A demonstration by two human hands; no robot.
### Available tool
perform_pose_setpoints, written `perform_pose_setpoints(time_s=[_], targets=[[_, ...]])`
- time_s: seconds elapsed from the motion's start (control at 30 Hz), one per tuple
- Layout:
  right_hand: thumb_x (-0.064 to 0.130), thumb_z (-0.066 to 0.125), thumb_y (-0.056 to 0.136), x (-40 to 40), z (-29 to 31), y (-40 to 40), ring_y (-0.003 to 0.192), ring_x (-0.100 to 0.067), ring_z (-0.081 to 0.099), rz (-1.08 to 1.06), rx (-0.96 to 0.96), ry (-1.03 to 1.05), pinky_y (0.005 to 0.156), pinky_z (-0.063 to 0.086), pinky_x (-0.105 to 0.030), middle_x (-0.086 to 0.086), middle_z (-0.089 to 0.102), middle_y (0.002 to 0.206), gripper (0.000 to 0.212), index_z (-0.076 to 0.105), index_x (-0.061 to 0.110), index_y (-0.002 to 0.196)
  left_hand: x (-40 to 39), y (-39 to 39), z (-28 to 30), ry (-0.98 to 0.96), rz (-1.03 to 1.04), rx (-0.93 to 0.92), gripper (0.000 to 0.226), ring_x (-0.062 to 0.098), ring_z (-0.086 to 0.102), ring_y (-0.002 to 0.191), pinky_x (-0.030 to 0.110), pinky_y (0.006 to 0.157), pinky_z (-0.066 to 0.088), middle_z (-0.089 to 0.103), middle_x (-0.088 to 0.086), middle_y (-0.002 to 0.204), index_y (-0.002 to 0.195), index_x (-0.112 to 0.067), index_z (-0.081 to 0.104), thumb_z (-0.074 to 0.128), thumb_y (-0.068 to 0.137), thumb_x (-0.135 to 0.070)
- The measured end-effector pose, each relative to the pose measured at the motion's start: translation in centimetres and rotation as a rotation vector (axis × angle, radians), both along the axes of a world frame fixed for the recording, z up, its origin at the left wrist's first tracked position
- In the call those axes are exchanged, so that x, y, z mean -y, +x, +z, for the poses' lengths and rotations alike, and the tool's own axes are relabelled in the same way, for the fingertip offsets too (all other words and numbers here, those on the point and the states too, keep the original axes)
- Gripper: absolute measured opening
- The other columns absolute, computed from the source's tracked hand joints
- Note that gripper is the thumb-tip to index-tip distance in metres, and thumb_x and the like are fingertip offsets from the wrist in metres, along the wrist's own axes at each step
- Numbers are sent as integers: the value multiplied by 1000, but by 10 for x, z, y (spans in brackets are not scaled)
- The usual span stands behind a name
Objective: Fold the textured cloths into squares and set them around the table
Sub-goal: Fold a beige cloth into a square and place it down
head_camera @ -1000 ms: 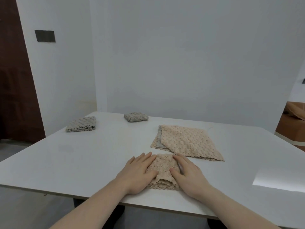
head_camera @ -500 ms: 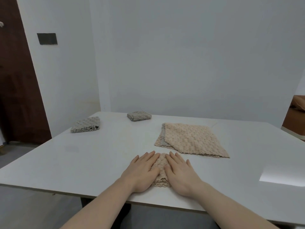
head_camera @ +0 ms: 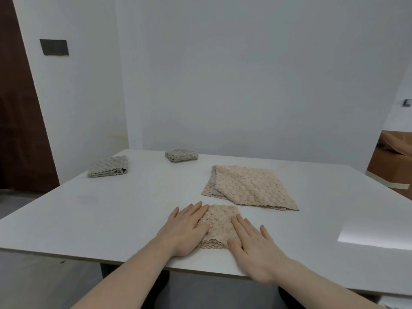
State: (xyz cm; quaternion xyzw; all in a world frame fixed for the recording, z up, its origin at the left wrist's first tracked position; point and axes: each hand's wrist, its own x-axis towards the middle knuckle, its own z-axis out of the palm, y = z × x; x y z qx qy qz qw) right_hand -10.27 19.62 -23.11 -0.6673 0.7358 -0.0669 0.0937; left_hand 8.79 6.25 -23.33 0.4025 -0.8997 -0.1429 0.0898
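Near edge of the white table (head_camera: 93, 221), middle: a small folded pink cloth (head_camera: 219, 226) lies flat, scalloped layered edge facing the person. Left hand (head_camera: 186, 230) flat, fingers straight and together, palm down on the cloth's left side, fingertips partly over the fabric. Right hand (head_camera: 254, 248) also flat, fingers straight and slightly spread, thumb touching the cloth's near right corner, the rest of the hand on the table just beside the cloth's right edge. Neither hand pinches anything; both press down. Both forearms bare, coming in over the near edge. Just beyond the folded cloth, toward the table's middle and a bit right, a larger pink cloth (head_camera: 249, 188) lies spread, with a grey layer showing at its left edge; it's near the small one but not touching. Further, at the left edge of the table, a folded grey cloth (head_camera: 108, 166). At the far edge, left of middle, another folded grey cloth (head_camera: 181, 155), smaller-looking. Bright light patch on the table toward the right edge. White wall behind, dark door frame at left, brown cardboard box (head_camera: 392, 161) past the table's right side.
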Motion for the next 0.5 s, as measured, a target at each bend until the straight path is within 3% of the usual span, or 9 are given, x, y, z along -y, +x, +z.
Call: perform_pose_setpoints(time_s=[0.17, 0.27, 0.37, 0.5], targets=[[62, 14, 101, -11, 2, -3, 151, -6, -18, 13, 3, 31, 124, -11, -39, 13, -17, 165, 74, -13, 26, 159, 0, 1, 1, 8, 7, -17, 64, 2, -4, 154, 39, 127, -6, -2, -18, 168, 161, -40, 5, 22, 100, -52], [67, 18, 98, -9, 10, -3, 153, -7, -11, -18, 70, 19, 125, -7, -39, 9, -7, 168, 79, -2, 24, 161, -2, 0, 2, 9, 13, -35, 65, 2, -1, 154, 39, 127, -4, 1, -18, 168, 161, -39, 8, 24, 99, -51], [66, 21, 100, 2, 23, -5, 153, -5, -3, -66, 165, -137, 126, -1, -35, 11, 2, 168, 72, 13, 27, 160, -2, 0, 1, 6, 13, -50, 64, 2, 1, 154, 38, 127, -3, 4, -17, 168, 161, -39, 10, 25, 99, -50], [60, 18, 102, 18, 19, -8, 153, -3, -2, -33, 136, -172, 126, -3, -36, 14, 3, 167, 64, 10, 34, 160, 0, 1, 1, 5, 26, -66, 63, 1, 3, 153, 37, 127, -2, 7, -18, 168, 160, -40, 13, 25, 100, -49]])
